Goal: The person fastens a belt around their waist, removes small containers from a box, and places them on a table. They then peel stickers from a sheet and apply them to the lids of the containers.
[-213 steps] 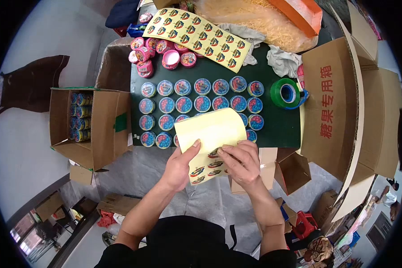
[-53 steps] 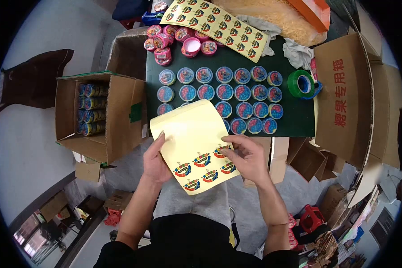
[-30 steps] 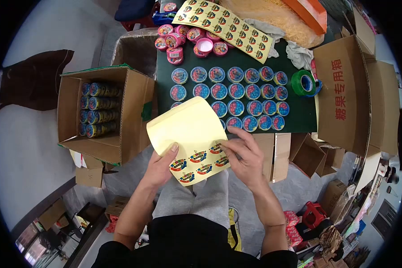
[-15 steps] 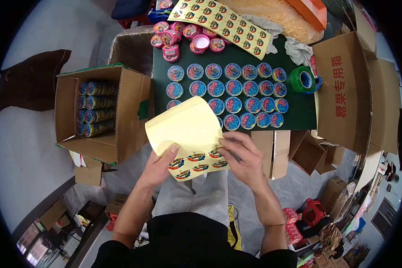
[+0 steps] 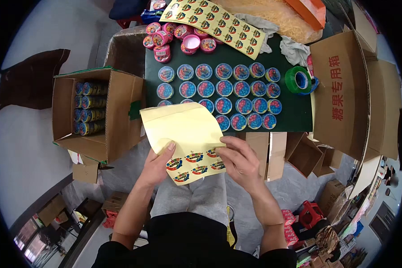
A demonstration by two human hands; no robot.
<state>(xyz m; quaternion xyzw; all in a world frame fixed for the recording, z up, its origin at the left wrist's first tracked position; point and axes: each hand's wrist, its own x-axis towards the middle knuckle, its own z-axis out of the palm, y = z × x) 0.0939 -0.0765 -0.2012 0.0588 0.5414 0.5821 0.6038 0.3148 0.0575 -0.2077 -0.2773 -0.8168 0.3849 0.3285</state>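
- Left hand [image 5: 158, 163]: clenched on the sticker sheet [image 5: 183, 129] at the sheet's 7 o'clock corner, thumb on top and the other fingers hidden underneath. Probably a bracing grip, keeping the paper flat and taut.
- Right hand [image 5: 239, 161]: fingertips pinched on the sheet's 4 o'clock edge, right at the end sticker of the upper row. I cannot tell whether that sticker is lifted.
- The sheet is held in the air over the person's lap, just below the near edge of the table [image 5: 295, 118]. Its bare yellow upper part curls toward 12 o'clock and covers a few tins.
- Stickers [image 5: 194, 157]: about 6 remain, in 2 rows along the sheet's bottom edge. Both hands grip beside them, likely because that is the only part of the sheet in use.
- Tins [image 5: 223, 87]: clear-lidded, standing lids up in 3 straight rows on the green table at 12 o'clock of the hands. The even spacing leaves every lid exposed and reachable.
- Pink tins [image 5: 165, 38]: a loose heap at the table's 11 o'clock corner, some on their sides, kept apart from the rows.
- Full sheet [image 5: 214, 24]: lies flat at the table's far edge, 12 o'clock.
- Tape roll [image 5: 298, 80]: green, at the table's 2 o'clock.
- Box [image 5: 116, 116]: open cardboard, at 9 o'clock beside the table, with tins stacked on edge inside.
- Carton [image 5: 339, 89]: large, with red print, at 3 o'clock.
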